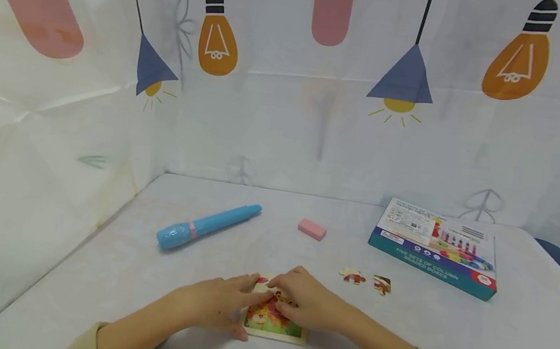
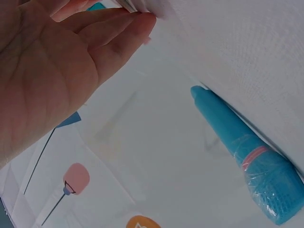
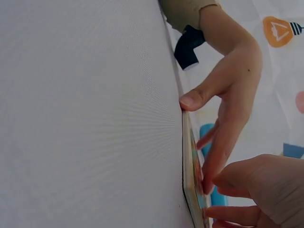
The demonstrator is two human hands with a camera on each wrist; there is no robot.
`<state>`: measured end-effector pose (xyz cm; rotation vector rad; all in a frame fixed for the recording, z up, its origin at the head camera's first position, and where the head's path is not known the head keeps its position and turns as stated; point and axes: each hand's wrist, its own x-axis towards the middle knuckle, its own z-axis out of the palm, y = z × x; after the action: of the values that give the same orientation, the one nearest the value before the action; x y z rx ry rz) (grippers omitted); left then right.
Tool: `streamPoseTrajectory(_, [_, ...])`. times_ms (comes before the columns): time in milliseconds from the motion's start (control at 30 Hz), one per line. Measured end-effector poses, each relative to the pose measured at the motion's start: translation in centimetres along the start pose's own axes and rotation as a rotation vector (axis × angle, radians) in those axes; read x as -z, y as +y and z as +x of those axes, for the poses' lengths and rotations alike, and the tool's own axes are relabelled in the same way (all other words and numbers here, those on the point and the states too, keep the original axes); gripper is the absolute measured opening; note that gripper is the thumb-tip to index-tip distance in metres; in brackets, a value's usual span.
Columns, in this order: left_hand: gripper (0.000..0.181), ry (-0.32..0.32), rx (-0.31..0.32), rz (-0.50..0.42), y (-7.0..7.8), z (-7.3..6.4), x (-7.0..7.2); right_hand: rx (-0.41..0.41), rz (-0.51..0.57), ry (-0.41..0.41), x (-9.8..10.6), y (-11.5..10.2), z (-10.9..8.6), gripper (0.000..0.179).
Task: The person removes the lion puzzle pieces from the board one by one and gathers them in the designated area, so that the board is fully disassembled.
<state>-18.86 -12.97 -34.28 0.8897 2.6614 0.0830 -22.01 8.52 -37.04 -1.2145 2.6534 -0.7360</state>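
Note:
A small wooden jigsaw puzzle board with a colourful animal picture lies flat on the white table. My left hand holds its left side, with the thumb at the near left corner and the fingers reaching over the picture. Bent fingers of my right hand touch the picture from the right. Whether they pinch a piece is hidden. In the right wrist view, the board appears edge-on beneath both hands. Two loose jigsaw pieces, a left one and a right one, lie beyond the right hand.
A blue, thick pen-shaped object with a pink band lies at the back left. Behind the board is a pink eraser-like block. A flat box of beaded column sets lies at the back right. A lamp-patterned sheet hangs behind.

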Motion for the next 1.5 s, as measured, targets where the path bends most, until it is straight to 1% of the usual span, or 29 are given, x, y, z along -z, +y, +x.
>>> streamPoseTrajectory(133, [0.075, 0.000, -0.005, 0.012, 0.1, 0.1, 0.1, -0.026, 0.016, 0.021, -0.1, -0.2, 0.0, 0.028])
streamPoseTrajectory(367, [0.073, 0.002, 0.001, 0.016, 0.1, 0.0, 0.1, 0.020, 0.048, 0.087, -1.1, -0.6, -0.2, 0.025])
streamPoseTrajectory(467, [0.072, 0.005, -0.015, 0.011, 0.1, 0.0, 0.1, -0.004, 0.087, 0.118, -1.5, -0.7, -0.3, 0.023])
streamPoseTrajectory(633, [0.071, 0.008, -0.029, 0.020, 0.1, 0.0, 0.0, -0.097, 0.206, 0.146, -1.8, -0.6, -0.2, 0.022])
streamPoseTrajectory(700, [0.070, 0.007, -0.024, 0.023, 0.1, 0.0, -0.1, -0.117, 0.244, 0.152, -1.9, -0.6, -0.1, 0.020])
streamPoseTrajectory(867, [0.069, 0.005, -0.006, 0.021, 0.2, 0.1, -0.1, -0.131, 0.364, 0.163, -2.1, -0.6, 0.1, 0.019])
streamPoseTrajectory(1000, [0.069, 0.009, -0.003, 0.027, 0.1, 0.2, -0.3, -0.163, 0.511, 0.168, -2.2, -0.7, 0.2, 0.018])
streamPoseTrajectory(1100, [0.069, 0.020, -0.011, 0.034, 0.1, 0.2, -0.4, -0.217, 0.641, 0.178, -2.0, -0.9, 0.2, 0.018])
streamPoseTrajectory(1167, [0.069, 0.026, -0.016, 0.042, 0.1, 0.3, -0.4, -0.254, 0.707, 0.184, -1.9, -1.0, 0.2, 0.018])
streamPoseTrajectory(1267, [0.069, 0.032, -0.024, 0.058, 0.1, 0.3, -0.3, -0.291, 0.753, 0.194, -1.8, -1.2, 0.2, 0.019])
streamPoseTrajectory(1500, [0.069, 0.034, -0.030, 0.055, 0.1, 0.2, -0.2, -0.283, 0.800, 0.217, -1.6, -1.3, 0.1, 0.020])
